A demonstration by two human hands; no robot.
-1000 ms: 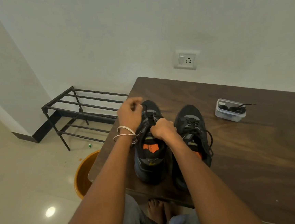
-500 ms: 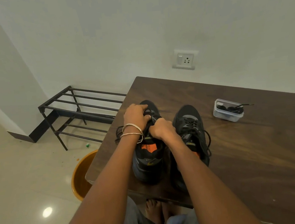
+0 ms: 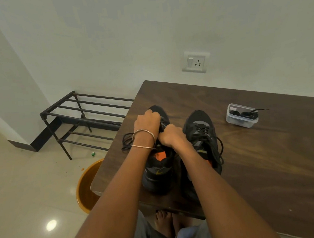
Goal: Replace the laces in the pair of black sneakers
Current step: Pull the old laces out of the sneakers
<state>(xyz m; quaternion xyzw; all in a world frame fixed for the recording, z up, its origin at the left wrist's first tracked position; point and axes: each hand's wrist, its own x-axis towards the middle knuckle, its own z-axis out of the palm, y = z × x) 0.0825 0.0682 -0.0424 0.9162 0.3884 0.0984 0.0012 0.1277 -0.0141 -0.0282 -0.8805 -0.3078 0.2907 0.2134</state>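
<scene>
Black sneaker (image 3: pixel 157 168) — both hands (curled) grip it.

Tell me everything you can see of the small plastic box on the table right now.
The box is a small clear plastic tub with rounded corners and no lid on it. It stands upright on the dark wooden table, right of the two sneakers and apart from them. Coiled black laces lie inside, and one lace end pokes out over the rim to the right. Neither hand touches it.
</scene>
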